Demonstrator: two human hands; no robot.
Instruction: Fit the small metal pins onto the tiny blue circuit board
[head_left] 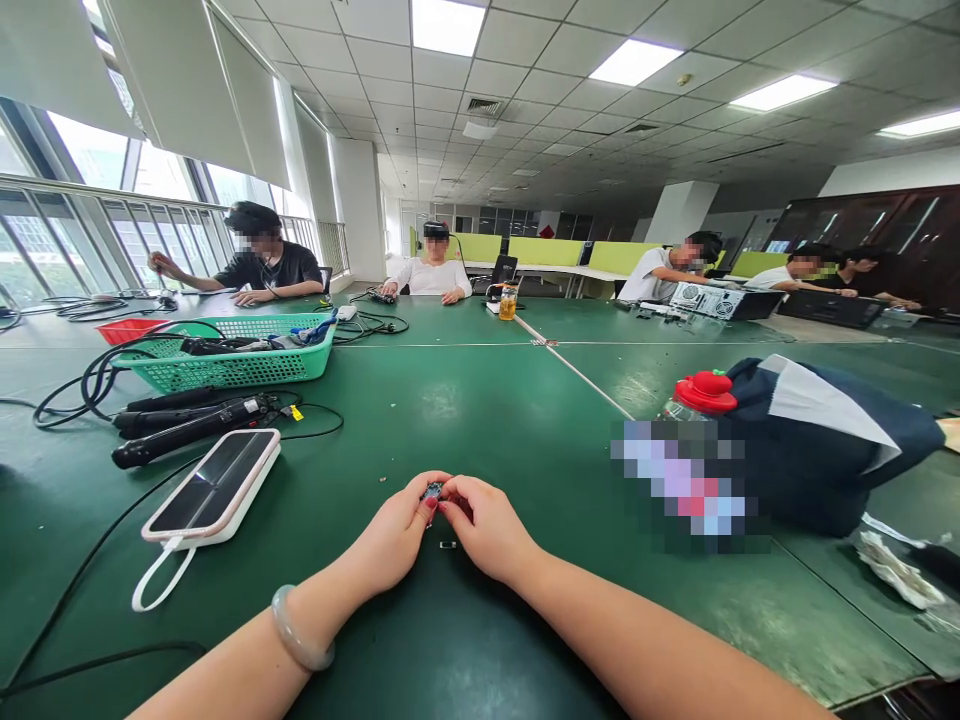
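Observation:
My left hand (394,535) and my right hand (487,525) meet fingertip to fingertip over the green table (480,420), pinching a tiny dark and silver part (433,491) between them. A second small dark piece (448,545) lies on the table just below the fingers. A pale bangle (300,630) sits on my left wrist. The part is too small to identify.
A phone on a white power bank (214,487) lies left of my hands, with black tools (187,425) and a green basket (232,360) of cables behind it. A red-capped bottle (694,400) and dark bag (817,450) sit right. Several people sit at the far side.

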